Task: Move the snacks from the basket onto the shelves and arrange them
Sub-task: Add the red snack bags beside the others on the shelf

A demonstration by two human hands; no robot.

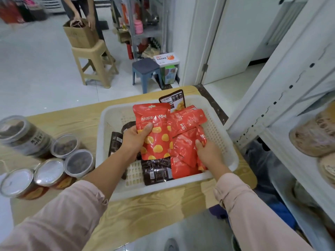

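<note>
A white plastic basket [223,142] sits on a wooden table [145,214]. My left hand [135,137] holds a red snack pouch with yellow dots [155,142] upright above the basket, thumb on its front. My right hand [206,151] grips a bunch of red snack packets [186,142] lying in the basket's right half. Dark brown packets [156,171] lie on the basket floor, and one stands at the far rim [173,99]. A white shelf unit [290,98] stands on the right.
Several clear-lidded jars [59,160] crowd the table's left side. Round flat packs [315,136] lie on the shelf. Beyond the table stand a blue stool [146,69], a beige stool with a cardboard box [81,35], and another person beside it.
</note>
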